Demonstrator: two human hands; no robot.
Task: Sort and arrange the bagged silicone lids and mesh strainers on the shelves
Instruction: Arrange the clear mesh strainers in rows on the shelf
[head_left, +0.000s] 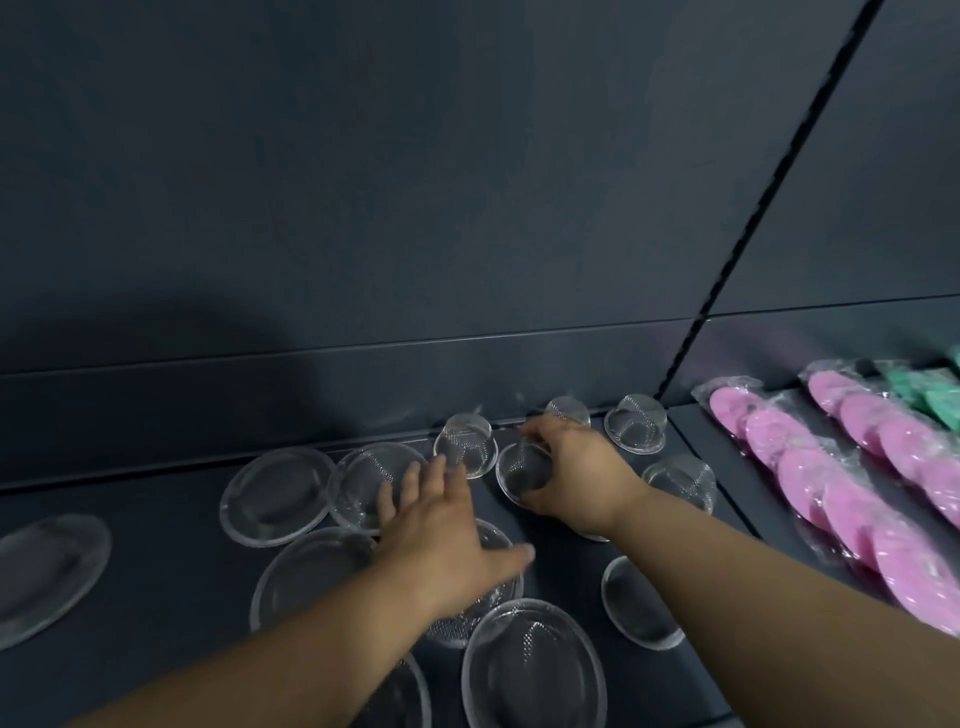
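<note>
Several round mesh strainers lie upside down on a dark shelf (156, 519). My right hand (576, 473) grips a small mesh strainer (522, 470), tilted on its side, near the shelf's back. My left hand (441, 525) reaches forward with fingers spread and straight, over a wide flat strainer (363, 478) and another strainer (488, 597) below the palm. Whether it touches them I cannot tell. Small domed strainers (641, 423) stand along the back wall.
Bagged pink silicone lids (831, 478) lie in overlapping rows on the neighbouring shelf at right, with bagged green lids (930, 395) behind them. A dark back panel (415, 208) rises behind the shelf. More wide strainers (535, 670) lie near the front edge, one (47, 571) at far left.
</note>
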